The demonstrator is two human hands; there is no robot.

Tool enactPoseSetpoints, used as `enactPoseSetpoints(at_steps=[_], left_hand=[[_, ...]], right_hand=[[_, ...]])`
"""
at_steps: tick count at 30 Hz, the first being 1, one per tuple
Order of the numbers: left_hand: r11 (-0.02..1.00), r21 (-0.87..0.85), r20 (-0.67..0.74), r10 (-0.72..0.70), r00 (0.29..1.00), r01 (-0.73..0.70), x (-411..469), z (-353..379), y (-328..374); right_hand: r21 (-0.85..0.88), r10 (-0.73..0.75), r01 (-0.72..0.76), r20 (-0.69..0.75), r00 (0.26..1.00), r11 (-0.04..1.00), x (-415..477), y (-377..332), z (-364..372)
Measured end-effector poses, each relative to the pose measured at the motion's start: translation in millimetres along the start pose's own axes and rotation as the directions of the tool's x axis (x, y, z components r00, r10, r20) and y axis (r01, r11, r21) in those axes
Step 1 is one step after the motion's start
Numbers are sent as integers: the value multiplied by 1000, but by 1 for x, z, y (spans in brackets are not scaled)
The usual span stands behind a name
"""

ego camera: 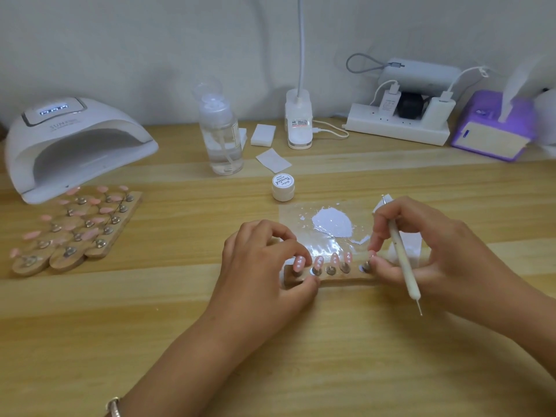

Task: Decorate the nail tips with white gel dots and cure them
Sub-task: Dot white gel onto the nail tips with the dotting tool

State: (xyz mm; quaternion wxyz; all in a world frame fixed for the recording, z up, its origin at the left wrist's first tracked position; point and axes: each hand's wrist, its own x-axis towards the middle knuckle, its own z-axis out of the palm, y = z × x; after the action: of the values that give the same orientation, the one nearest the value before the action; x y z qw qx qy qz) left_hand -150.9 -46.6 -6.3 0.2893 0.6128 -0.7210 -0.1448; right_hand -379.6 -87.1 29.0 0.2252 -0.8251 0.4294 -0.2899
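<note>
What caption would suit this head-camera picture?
Left hand and right hand, gripping a dotting pen, hold a wooden strip of pink nail tips.

A clear pump bottle (221, 136) stands well left of a white power strip (397, 129).

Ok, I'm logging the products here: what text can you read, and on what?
"SUN" on the white domed curing lamp; rest blurred.
"Painted" on the small white gel jar's lid; smaller print unreadable.
Curing lamp's lit blue display: digits blurred.
Red-and-white label on the white desk-lamp base: too blurred.
</note>
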Motion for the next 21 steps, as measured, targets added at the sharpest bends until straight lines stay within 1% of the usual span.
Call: enactPoseSetpoints(at_steps=[3,6,9,12,14,16,17,19,21], left_hand=[[1000,-12,-3,6,1000,-6,-1,-1,1],[998,-36,-46,45,998,-47,-2,-4,6],[969,-221,-117,89,989,-114,-1,-10,18],[908,-368,-218,125,968,-200,-2,-13,24],[876,-441,-249,90,964,-195,-2,-13,21],[847,-509,-252,25,967,-154,-1,-14,18],[832,-540,-254,-18,967,-126,0,-14,17],[801,-596,-245,-119,962,-53,2,-15,12],[783,-621,-210,-212,954,38,4,-14,5]], right_hand=[[58,-11,13,-42,999,998,5,-4,-7],[122,-57,64,-61,996,990,12,-13,-9],[233,-142,146,-37,989,962,19,-28,-2],[325,-179,178,-25,983,929,26,-37,5],[395,-166,154,-3,986,906,31,-39,7],[468,-150,123,20,989,875,35,-38,7],[463,-132,113,8,991,879,38,-36,8],[394,-54,66,-43,998,917,48,-28,8],[327,53,-32,-56,997,945,59,-16,9]])
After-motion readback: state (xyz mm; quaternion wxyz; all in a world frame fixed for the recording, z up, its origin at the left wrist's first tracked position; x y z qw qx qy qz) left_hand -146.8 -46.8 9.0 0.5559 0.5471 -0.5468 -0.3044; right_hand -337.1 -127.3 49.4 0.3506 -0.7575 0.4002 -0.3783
